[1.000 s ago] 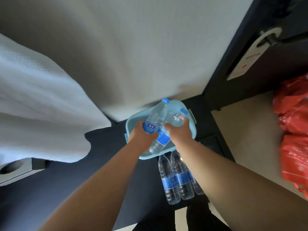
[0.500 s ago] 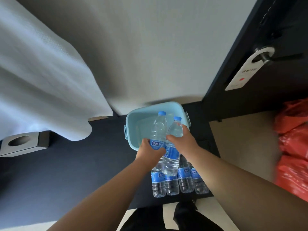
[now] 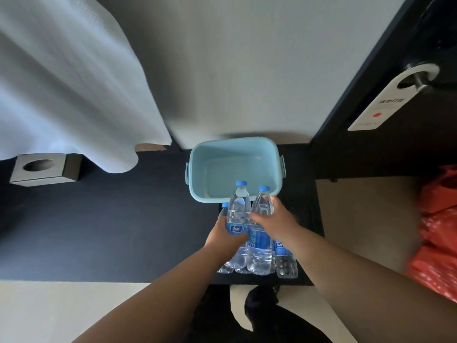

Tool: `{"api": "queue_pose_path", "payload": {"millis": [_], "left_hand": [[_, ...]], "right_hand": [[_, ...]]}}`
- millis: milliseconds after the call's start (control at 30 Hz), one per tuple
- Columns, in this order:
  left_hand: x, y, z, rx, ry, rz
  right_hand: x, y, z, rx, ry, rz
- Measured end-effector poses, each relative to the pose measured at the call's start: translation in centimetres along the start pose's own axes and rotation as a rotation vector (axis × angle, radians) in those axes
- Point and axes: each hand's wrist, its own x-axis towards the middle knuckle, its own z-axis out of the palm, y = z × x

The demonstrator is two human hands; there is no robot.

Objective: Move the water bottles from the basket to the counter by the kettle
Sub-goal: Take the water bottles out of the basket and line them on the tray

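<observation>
I read "PURE" running vertically on the blue label of the right clear plastic water bottle [image 3: 258,240]. The left clear plastic water bottle [image 3: 236,229] has a white logo on its label, too small to read. The white card door hanger [image 3: 385,102], far right, reads 请勿打扰 above a red dot.

You are standing in what looks like a hotel guest room. The plainest sign is the white door hanger [image 3: 376,112], printed with characters and a red dot, which hangs on the metal door handle [image 3: 420,81] of a dark door [image 3: 371,157]. A square tissue box cover [image 3: 42,169] with a round opening sits on the long dark table [image 3: 111,219] against a plain pale wall [image 3: 235,70]. White waffle-textured cloth [image 3: 61,82] drapes beside it. Several identical small water bottles [image 3: 285,263] stand grouped at the table's near edge.
</observation>
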Motion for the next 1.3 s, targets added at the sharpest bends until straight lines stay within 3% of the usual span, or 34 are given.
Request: {"api": "queue_pose_path", "payload": {"millis": [300, 567, 700, 1033, 1300], "left_hand": [[0.1, -4.2, 2.1, 0.052, 0.035, -0.114], [2.0, -5.7, 3.0, 0.204, 0.046, -0.173], [2.7, -5.9, 3.0, 0.254, 0.062, -0.189], [3.2, -6.5, 3.7, 0.368, 0.171, -0.158], [3.4, -7.0, 3.4, 0.386, 0.162, -0.103]], "right_hand": [[0.9, 3.6, 2.5, -0.187, -0.06, 0.02], [2.0, 5.1, 4.4, -0.272, -0.017, 0.052], [2.7, 5.1, 5.0, -0.295, 0.088, 0.042], [3.2, 5.5, 5.7, -0.348, 0.199, -0.007], [2.1, 6.3, 5.9, -0.415, 0.238, -0.095]]}}
